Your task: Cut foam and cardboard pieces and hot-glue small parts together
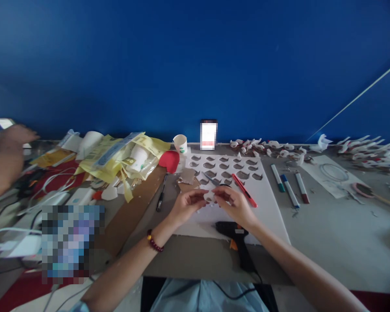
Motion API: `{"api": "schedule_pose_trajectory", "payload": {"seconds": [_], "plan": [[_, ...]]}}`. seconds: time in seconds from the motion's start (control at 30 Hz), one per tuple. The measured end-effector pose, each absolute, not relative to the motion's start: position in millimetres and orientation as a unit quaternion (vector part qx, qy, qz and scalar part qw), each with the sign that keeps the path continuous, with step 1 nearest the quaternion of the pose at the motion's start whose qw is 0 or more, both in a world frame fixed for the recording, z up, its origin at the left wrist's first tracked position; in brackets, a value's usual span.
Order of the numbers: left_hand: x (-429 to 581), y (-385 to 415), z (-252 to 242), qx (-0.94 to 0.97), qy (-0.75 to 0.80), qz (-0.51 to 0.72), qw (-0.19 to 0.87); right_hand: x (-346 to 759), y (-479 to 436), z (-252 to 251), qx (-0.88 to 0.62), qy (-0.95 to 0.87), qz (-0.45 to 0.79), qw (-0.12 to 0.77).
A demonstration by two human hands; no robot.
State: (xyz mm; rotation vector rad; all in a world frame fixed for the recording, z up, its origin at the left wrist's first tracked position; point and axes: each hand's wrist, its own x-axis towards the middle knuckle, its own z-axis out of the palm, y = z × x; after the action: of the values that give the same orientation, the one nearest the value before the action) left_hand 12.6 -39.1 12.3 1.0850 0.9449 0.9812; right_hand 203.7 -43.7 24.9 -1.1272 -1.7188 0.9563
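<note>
Between my two hands is a small white cut-out piece (209,197), its exact shape partly covered by fingers. My left hand (189,205) pinches it from the left, and my right hand (236,204) grips its right side. Both are held over a white foam board (247,225) with rows of cut-out holes. Close to my right hand lies a red utility knife (245,190). A black glue gun (235,232) rests on the board's front edge, its handle towards me. Small brown cardboard scraps (187,178) lie just beyond my left hand.
A black pen (161,193) and a red heart-shaped piece (169,161) are left of the board, near a paper cup (180,143). Markers (290,191) lie right. White cut-out pieces (256,146) line the wall. Another person's hand (17,134) reaches in far left.
</note>
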Motion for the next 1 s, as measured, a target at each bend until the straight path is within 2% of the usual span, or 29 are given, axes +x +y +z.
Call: {"api": "schedule_pose_trajectory", "payload": {"seconds": [0.13, 0.6, 1.0], "plan": [[13.5, -39.7, 14.9, 0.491, 0.414, 0.428, 0.636, 201.4, -42.0, 20.3, -0.461, -0.655, 0.411, 0.437], [17.6, -42.0, 11.2, 0.533, 0.463, 0.440, 0.555, 196.3, -51.3, 25.0, -0.446, -0.729, 0.263, 0.447], [19.2, -42.2, 17.3, 0.534, 0.465, 0.442, 0.551, 196.4, -54.2, 24.4, -0.424, -0.755, 0.244, 0.436]]}}
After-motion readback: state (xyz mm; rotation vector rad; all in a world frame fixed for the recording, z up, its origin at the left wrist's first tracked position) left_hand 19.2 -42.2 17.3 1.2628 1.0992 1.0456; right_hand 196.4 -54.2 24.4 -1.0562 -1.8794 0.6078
